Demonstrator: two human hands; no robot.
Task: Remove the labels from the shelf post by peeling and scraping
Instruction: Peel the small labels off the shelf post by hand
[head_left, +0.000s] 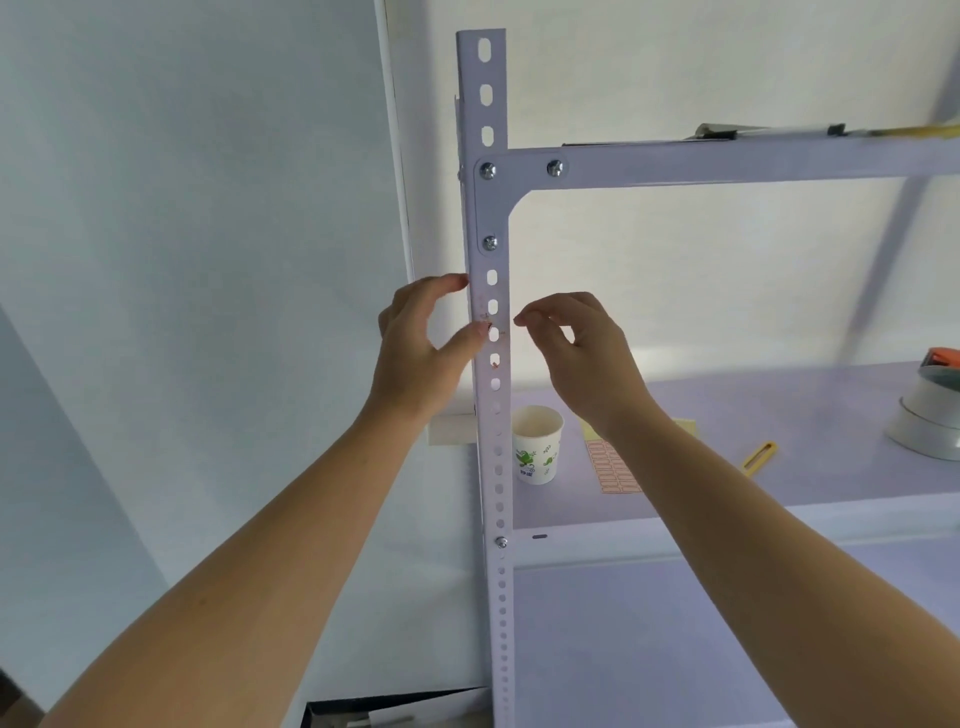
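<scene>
The shelf post (493, 364) stands upright in the middle of the view, its long axis vertical and its slots running in a column down its face; what is left of the labels (488, 325) is a few small reddish scraps around the slots just below the corner bracket (491, 208). The left hand (421, 353) is the nearer one: its thumb tip presses on the post face right at the scraps, while its fingertips curl against the post's left edge above, a loose, half-open grip bracing the post rather than clasping it. The right hand (582, 353) hovers just beside the post's right edge, thumb and forefinger pinched together, perhaps on a tiny peeled bit, though that is too small to tell. So the residue lies to the right of the left thumb and to the left of the right pinch, between the two hands. There is free room on both sides of the post; behind and lower, a paper cup (537, 444) and a sheet of labels (615, 467) sit on the shelf (779, 447), well clear
</scene>
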